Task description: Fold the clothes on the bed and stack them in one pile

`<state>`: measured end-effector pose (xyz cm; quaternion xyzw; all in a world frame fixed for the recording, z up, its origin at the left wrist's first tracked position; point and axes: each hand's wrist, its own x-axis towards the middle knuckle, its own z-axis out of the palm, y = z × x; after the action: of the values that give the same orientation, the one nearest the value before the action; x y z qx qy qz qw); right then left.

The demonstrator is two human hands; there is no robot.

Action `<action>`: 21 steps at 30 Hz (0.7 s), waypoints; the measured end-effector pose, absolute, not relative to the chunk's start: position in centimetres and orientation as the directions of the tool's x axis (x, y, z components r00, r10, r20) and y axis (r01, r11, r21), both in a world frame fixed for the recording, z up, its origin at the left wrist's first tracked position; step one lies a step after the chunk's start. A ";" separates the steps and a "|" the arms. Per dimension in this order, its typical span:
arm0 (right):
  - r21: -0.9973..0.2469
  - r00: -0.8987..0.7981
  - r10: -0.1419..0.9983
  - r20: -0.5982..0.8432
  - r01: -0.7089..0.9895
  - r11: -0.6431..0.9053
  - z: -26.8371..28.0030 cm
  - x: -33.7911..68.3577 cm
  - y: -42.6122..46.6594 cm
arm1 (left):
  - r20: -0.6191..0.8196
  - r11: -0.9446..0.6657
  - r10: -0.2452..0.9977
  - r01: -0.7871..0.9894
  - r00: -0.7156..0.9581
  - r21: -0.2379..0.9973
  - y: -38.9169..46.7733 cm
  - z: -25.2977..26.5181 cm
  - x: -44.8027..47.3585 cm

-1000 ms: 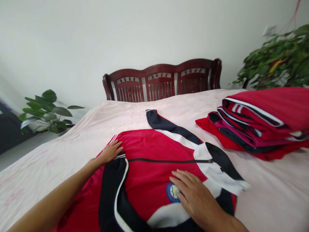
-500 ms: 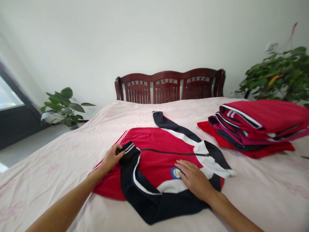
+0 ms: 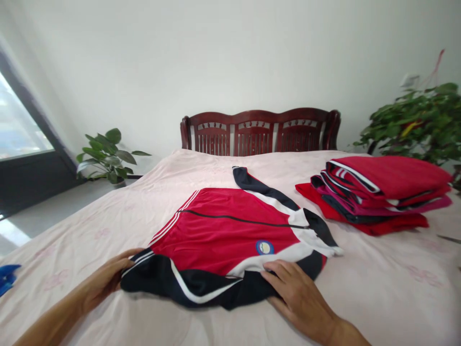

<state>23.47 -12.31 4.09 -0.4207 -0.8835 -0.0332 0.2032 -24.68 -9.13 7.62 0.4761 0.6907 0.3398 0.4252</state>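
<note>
A red, white and navy zip-up jacket (image 3: pixel 219 235) with a round badge lies front up across the bed, its collar toward the right. My left hand (image 3: pixel 110 274) is closed on the striped cuff of the near sleeve, which stretches along the jacket's near side. The fingers behind the cuff are partly hidden. My right hand (image 3: pixel 300 295) rests on the upper part of the same sleeve, below the badge, fingers extended and thumb apart. On the far side, the other navy sleeve points away toward the headboard.
A stack of folded red and dark clothes (image 3: pixel 389 178) sits on the bed at the right. Behind are a wooden headboard (image 3: pixel 259 115) and leafy plants (image 3: pixel 108 154) on both sides. A blue object (image 3: pixel 7 278) shows at the left edge.
My left hand has drawn the cuff off the jacket front, toward me and left, straightening the bent sleeve. My right hand has slid from the badge down onto the sleeve.
</note>
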 end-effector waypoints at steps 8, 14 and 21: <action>-0.281 -0.622 0.724 0.299 0.667 0.690 6.3 23.6 -14.4 | -0.429 0.347 0.898 0.436 0.101 0.830 -9.5 5.7 -25.4; -0.260 -0.677 0.698 0.233 0.648 0.715 5.6 25.4 -16.1 | 0.049 -0.065 0.998 0.839 0.045 0.540 -7.6 3.5 -27.6; -0.216 -0.717 0.650 0.254 0.613 0.760 5.1 26.1 -15.6 | 0.270 -0.525 0.843 0.822 0.466 0.220 -6.4 4.0 -26.9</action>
<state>26.08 -15.61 5.08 -0.3414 -0.9246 0.0584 0.1587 -26.93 -6.41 3.96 0.8557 0.4864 0.1744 0.0292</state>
